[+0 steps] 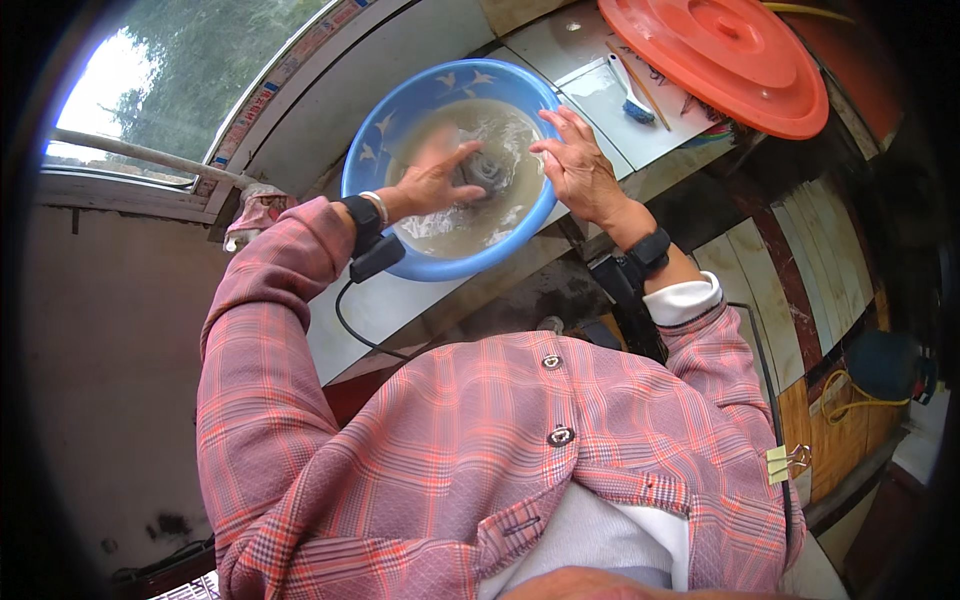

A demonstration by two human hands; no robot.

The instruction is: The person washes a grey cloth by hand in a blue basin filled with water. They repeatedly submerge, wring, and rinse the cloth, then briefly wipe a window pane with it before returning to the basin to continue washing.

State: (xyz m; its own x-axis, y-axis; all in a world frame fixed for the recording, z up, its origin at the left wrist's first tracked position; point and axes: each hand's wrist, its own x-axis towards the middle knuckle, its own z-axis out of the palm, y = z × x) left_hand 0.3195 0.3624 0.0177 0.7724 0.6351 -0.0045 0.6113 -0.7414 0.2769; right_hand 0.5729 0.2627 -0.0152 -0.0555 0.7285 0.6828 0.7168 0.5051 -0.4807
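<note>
A blue plastic basin (pixel 469 268) with white bird prints on its inner wall holds cloudy, greyish water (pixel 442 231). In the middle of the water lies a dark grey, cloth-like item (pixel 486 174), mostly under the surface. My left hand (pixel 435 178) is over the basin beside this item, thumb and fingers spread; its fingertips are partly blurred, and nothing shows in its grasp. At the basin's right rim is my right hand (pixel 581 169), fingers bent and apart, with nothing visible in it. Whether it touches the rim I cannot tell.
The basin stands on a tiled ledge (pixel 375 315) below a window (pixel 202 67). Right of it lie a white-handled brush (pixel 630 90) with blue bristles and a thin stick (pixel 637 84). Beyond is a large red plastic lid (pixel 739 67). A black cable (pixel 341 315) hangs from my left wrist.
</note>
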